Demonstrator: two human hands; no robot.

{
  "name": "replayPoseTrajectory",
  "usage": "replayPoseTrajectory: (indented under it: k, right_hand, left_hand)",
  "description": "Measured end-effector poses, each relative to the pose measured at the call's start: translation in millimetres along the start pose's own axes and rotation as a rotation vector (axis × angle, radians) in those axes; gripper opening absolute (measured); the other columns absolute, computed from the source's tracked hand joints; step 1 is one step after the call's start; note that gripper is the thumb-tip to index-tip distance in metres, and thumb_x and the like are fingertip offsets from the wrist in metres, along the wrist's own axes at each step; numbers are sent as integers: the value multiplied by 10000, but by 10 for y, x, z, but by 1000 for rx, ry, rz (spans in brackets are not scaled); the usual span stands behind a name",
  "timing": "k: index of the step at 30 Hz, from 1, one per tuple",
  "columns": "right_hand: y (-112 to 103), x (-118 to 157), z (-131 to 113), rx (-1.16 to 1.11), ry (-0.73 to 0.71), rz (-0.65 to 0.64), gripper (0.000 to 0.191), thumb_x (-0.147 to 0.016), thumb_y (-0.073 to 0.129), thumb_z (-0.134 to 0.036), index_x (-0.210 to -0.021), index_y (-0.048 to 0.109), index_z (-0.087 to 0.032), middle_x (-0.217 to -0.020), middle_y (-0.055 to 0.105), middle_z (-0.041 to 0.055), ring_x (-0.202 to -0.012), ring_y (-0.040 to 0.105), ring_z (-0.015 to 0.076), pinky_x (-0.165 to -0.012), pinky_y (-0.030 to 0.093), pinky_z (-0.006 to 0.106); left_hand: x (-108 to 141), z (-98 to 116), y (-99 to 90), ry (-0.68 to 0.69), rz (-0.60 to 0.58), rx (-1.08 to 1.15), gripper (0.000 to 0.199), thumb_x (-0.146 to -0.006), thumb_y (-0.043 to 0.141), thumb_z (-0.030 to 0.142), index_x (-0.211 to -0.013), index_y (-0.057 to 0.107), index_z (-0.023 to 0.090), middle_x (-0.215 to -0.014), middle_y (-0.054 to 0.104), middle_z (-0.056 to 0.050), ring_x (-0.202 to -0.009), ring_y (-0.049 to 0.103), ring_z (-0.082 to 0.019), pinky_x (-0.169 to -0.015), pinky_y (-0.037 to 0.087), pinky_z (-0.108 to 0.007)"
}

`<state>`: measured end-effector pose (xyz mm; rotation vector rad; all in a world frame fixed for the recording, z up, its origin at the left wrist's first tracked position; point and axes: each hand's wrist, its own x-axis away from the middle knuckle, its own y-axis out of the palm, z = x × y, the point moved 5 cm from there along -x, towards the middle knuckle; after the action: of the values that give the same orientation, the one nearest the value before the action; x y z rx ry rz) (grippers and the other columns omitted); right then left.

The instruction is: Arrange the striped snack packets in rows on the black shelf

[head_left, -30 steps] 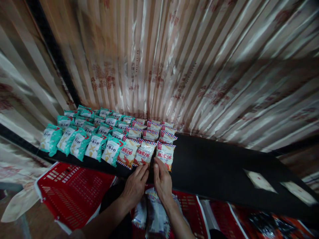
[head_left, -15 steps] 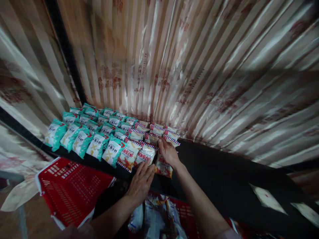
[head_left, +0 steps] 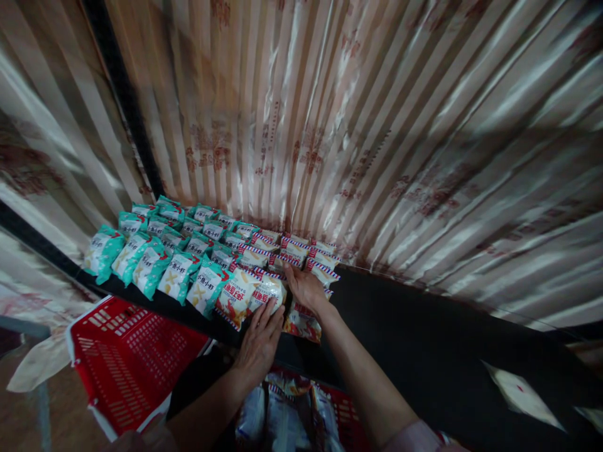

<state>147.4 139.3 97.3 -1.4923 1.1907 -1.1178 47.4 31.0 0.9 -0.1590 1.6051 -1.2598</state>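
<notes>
Both of my hands are at the front row of small snack bags on a black shelf. My left hand (head_left: 260, 342) has its fingers stretched out, the tips lying on the lower front of a white-and-red snack bag (head_left: 269, 291). Against that bag's right side rests my right hand (head_left: 304, 290), its fingers extended and partly hidden. Another snack bag (head_left: 302, 323) of the same kind lies under and beside my right hand, partly covered by it. To the left, a matching bag (head_left: 235, 295) leans next to the teal-and-white snack bags (head_left: 176, 276), which stand in rows.
The black shelf (head_left: 400, 339) runs to the right, where a pale flat packet (head_left: 522, 395) lies. Below are a red basket (head_left: 136, 358) on the left and more packed bags (head_left: 287, 417) beneath my arms. A striped, creased sheet (head_left: 301, 125) hangs behind.
Both hands have shifted slightly left. The white-and-red bag between them has moved left, closer to its neighbour, widening the space beside the bag on the right.
</notes>
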Motion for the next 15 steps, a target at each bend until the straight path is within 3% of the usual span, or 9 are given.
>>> replayPoseTrajectory:
  k: [5,10,15]
  right_hand:
    - [45,-25,49,-91,32,-7,748,-901,-41,-547,-1231,541,-212,-958,696,130,-951,643,253,-785,448,350]
    - [-35,17,124,-71,50,85,692,-919,18,-530,-1183,564,-197,-913,682,135,-897,639,248,-746,445,343]
    - [-218,-93,204,28,12,244,584,-962,88,-400,-1041,609,-149,-963,679,134,-1010,578,236,-898,386,336]
  left_hand:
    - [-32,-27,21,-22,-25,33,349,-887,388,81,-1208,522,114,-1385,454,-95,-1398,152,-236,-1075,322,-431]
    - [-59,-16,2,-34,-48,76,336,-881,398,89,-1172,559,138,-1379,464,-86,-1397,160,-238,-1079,325,-436]
    - [-29,23,-27,-53,-74,100,341,-886,418,119,-1196,554,165,-1368,484,-43,-1370,243,-229,-1068,334,-402]
